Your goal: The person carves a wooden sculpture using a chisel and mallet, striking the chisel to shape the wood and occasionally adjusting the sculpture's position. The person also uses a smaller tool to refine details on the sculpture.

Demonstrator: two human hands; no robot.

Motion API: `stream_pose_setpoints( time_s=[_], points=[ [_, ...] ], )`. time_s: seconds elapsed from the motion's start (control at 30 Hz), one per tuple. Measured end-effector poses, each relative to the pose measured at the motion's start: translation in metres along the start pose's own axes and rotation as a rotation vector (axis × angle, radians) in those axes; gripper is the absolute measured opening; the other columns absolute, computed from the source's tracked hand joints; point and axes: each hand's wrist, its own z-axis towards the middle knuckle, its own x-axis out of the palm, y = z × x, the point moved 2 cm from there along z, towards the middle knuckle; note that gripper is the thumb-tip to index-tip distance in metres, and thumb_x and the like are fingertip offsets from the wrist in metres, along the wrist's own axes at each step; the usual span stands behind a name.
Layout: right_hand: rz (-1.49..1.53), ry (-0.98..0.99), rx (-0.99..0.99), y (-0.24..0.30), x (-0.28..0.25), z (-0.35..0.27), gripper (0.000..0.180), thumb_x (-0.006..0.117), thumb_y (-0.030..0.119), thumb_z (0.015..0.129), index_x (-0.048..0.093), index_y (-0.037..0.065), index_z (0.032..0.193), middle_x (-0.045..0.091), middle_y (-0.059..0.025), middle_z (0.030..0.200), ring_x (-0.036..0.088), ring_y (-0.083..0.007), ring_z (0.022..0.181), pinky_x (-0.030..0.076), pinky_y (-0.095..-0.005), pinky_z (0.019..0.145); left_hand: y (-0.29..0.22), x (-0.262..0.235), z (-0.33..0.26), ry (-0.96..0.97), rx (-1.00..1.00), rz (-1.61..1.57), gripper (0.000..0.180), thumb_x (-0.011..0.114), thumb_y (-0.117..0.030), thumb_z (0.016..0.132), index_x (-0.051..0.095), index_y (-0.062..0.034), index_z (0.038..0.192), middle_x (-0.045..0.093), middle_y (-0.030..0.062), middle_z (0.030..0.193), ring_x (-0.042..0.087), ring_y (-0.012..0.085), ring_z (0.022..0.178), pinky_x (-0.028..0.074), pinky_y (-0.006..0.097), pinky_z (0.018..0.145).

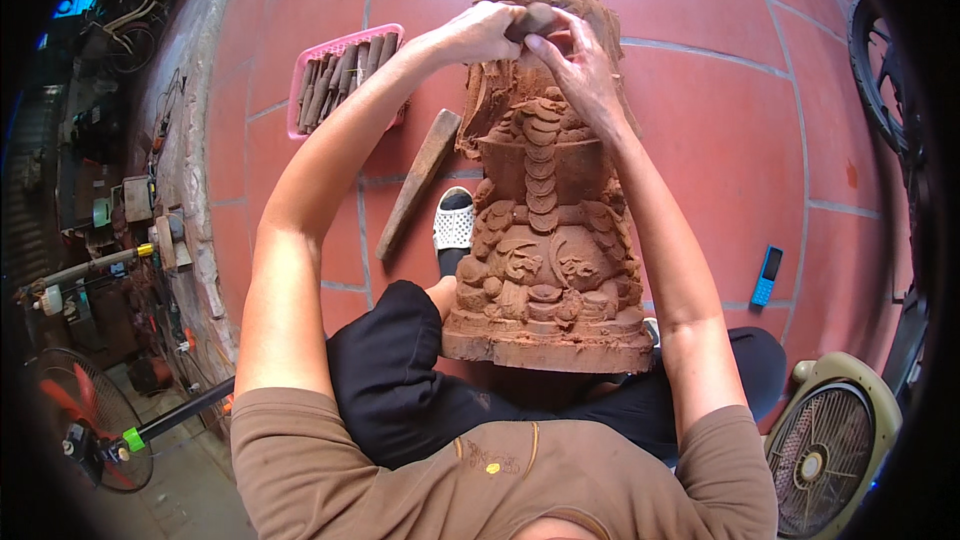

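A reddish-brown carved wooden statue (540,260) lies lengthwise before me, its broad base towards my body and its head at the far end. Over its upper part, my left hand (485,33) is closed round a short, dark brown-grey piece (533,22) with a rounded end. Against that end my right hand (577,62) presses its thumb and bent fingers. Most of the piece is hidden by my fingers, so its kind cannot be made out. Both forearms reach along either side of the statue.
Left of the statue stand a pink basket (300,90) of wooden-handled tools and a long wooden bar (420,183). A white slipper (454,227) is on my foot. Rightward are a blue phone (767,277), a box fan (828,445) and a black wheel (880,70). Clutter lines the far left.
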Motion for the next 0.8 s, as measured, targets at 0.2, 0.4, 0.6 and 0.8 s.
stream_pose_setpoints(
  time_s=[0.2, 0.4, 0.6, 0.8],
  points=[
    [0.509, 0.06, 0.367, -0.022, 0.007, -0.004, 0.03, 0.071, 0.024, 0.092, 0.063, 0.011, 0.118, 0.068, -0.0045, 0.101, 0.065, -0.0102, 0.088, 0.053, -0.0236, 0.074, 0.014, -0.025, -0.045, -0.029, -0.147, -0.174, 0.05, 0.067, -0.015, 0.089, 0.051, -0.0138, 0.137, 0.069, 0.0133, 0.105, 0.067, 0.0186, 0.091, 0.054, 0.036, 0.081],
    [0.674, 0.017, 0.546, -0.033, 0.001, -0.01, 0.032, 0.065, 0.028, 0.096, 0.057, 0.012, 0.122, 0.067, -0.0099, 0.107, 0.068, -0.0206, 0.097, 0.057, -0.033, 0.082, 0.097, 0.016, -0.206, -0.044, -0.286, -0.26, 0.035, 0.064, -0.008, 0.082, 0.062, -0.0029, 0.116, 0.068, 0.0069, 0.089, 0.064, 0.0149, 0.078, 0.053, 0.031, 0.074],
    [0.681, 0.06, 0.568, -0.034, 0.005, -0.007, 0.035, 0.062, 0.028, 0.097, 0.052, 0.008, 0.124, 0.064, -0.0127, 0.113, 0.067, -0.0242, 0.1, 0.058, -0.0364, 0.086, 0.141, 0.171, -0.331, -0.261, -0.613, -0.082, 0.058, 0.074, -0.031, 0.081, 0.054, -0.0083, 0.131, 0.062, 0.0191, 0.115, 0.06, 0.036, 0.106, 0.048, 0.046, 0.093],
    [0.68, 0.02, 0.564, -0.041, 0.003, -0.005, 0.038, 0.063, 0.029, 0.097, 0.051, 0.007, 0.124, 0.064, -0.0123, 0.11, 0.067, -0.0241, 0.098, 0.059, -0.0367, 0.085, 0.104, 0.225, -0.301, -0.367, -0.681, -0.056, 0.066, 0.075, -0.032, 0.081, 0.046, -0.0051, 0.134, 0.055, 0.0222, 0.119, 0.052, 0.0409, 0.113, 0.042, 0.05, 0.096]
  ],
)
